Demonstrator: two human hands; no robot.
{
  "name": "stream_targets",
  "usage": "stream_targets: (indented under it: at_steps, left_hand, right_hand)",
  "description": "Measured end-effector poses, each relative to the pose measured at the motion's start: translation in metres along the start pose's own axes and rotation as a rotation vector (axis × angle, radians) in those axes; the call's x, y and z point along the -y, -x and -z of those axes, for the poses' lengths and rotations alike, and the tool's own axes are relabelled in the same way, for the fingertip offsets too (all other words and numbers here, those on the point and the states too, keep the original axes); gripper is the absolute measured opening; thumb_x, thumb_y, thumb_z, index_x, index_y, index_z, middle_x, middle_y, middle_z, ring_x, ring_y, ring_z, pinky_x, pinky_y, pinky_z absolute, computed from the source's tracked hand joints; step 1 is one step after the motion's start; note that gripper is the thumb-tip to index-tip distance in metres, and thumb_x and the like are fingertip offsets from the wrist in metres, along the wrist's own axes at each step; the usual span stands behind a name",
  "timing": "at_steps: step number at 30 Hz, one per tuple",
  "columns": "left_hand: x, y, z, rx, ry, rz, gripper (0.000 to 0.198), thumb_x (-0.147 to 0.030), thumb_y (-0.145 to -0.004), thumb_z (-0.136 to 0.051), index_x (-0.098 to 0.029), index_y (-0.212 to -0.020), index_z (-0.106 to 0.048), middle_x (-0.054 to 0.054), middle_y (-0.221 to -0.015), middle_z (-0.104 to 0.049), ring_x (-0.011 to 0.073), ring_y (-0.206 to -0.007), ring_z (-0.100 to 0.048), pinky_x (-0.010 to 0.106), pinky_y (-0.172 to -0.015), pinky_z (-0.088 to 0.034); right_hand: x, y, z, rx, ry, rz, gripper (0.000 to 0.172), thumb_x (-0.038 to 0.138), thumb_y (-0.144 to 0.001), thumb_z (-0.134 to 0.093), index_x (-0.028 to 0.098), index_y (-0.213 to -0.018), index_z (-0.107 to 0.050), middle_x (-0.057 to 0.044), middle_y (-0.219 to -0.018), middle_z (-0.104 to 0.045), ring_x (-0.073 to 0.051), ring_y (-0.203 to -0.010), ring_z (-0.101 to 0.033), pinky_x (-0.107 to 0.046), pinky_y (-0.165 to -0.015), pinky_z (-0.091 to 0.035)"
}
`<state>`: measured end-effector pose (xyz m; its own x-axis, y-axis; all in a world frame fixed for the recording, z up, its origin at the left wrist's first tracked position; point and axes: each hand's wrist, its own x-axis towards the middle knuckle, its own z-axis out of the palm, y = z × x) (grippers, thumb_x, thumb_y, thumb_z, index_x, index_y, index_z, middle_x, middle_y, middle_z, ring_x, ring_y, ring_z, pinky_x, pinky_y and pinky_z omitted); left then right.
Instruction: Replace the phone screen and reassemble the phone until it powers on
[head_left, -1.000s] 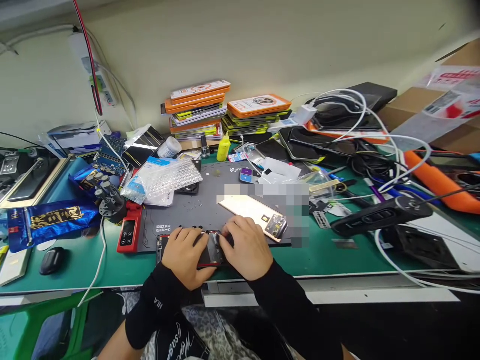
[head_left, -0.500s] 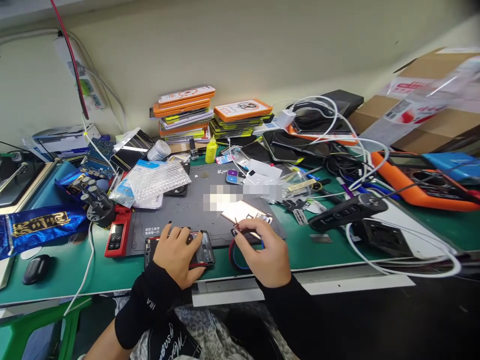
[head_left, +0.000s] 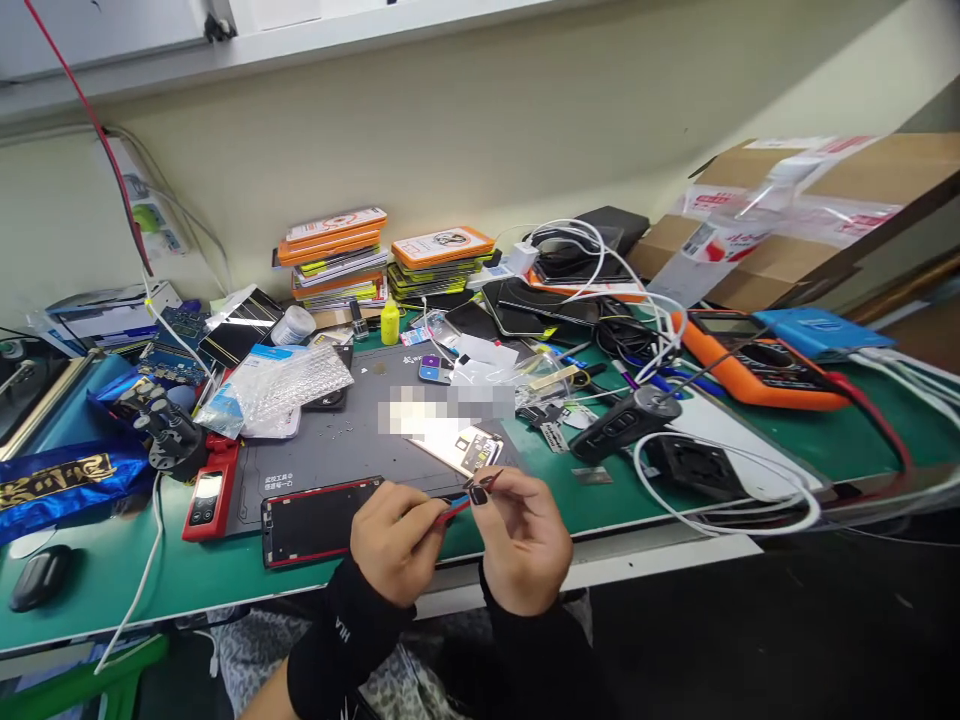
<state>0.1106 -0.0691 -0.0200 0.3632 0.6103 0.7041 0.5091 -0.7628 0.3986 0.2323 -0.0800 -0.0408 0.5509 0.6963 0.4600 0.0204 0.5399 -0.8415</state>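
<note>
A thin red-and-blue strip point(head_left: 452, 512) is held between the two hands, above the near edge of the green bench top point(head_left: 600, 515). One end is enclosed by the curled fingers of the left hand point(head_left: 396, 540); the other is pinched between thumb and fingertips of the right hand point(head_left: 527, 545), where finer detail cannot be made out. A red-edged black phone frame point(head_left: 315, 522) is seen lying just left of the grip, its right end covered by the left hand; whether it is touched cannot be told.
</note>
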Motion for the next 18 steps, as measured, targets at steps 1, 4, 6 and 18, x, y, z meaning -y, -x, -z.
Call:
stream_targets:
  at_steps: [1,4,6,18]
  left_hand:
    - [0.0,-0.001,0.0,-0.01,0.014,-0.017,0.014,-0.012,-0.086,-0.054,-0.016,-0.09,-0.066,0.004,-0.075,-0.066,0.0132,-0.065,-0.054,0.026,-0.058,-0.045]
    - [-0.003,-0.001,0.004,-0.042,0.049,-0.053,0.016,-0.008,-0.083,-0.057,-0.016,-0.094,-0.065,0.005,-0.079,-0.067,0.0134,-0.067,-0.054,0.026,-0.059,-0.046]
    - [-0.005,-0.001,0.006,-0.051,0.054,-0.066,0.017,-0.006,-0.083,-0.057,-0.015,-0.096,-0.065,0.006,-0.08,-0.068,0.0138,-0.068,-0.054,0.027,-0.06,-0.046]
    - [-0.008,0.004,0.019,-0.067,0.081,-0.11,0.018,-0.01,-0.084,-0.058,-0.016,-0.1,-0.064,0.008,-0.083,-0.067,0.0164,-0.076,-0.056,0.029,-0.064,-0.05]
  right_hand:
    - [0.003,0.0,0.0,-0.005,-0.026,-0.011,0.01,0.014,-0.079,-0.063,0.021,-0.085,-0.059,-0.001,-0.08,-0.06,-0.015,-0.078,-0.059,-0.029,-0.073,-0.049]
    - [0.01,-0.001,0.0,-0.044,-0.098,-0.058,0.015,0.016,-0.079,-0.062,0.022,-0.092,-0.057,-0.001,-0.081,-0.059,-0.015,-0.078,-0.058,-0.03,-0.075,-0.048]
    - [0.012,-0.002,-0.001,-0.068,-0.141,-0.092,0.017,0.017,-0.078,-0.062,0.022,-0.093,-0.057,0.0,-0.079,-0.059,-0.014,-0.078,-0.058,-0.03,-0.075,-0.047]
    - [0.01,-0.011,0.015,-0.085,-0.286,-0.279,0.014,0.028,-0.082,-0.058,0.021,-0.094,-0.06,-0.005,-0.085,-0.064,-0.019,-0.081,-0.063,-0.038,-0.077,-0.051]
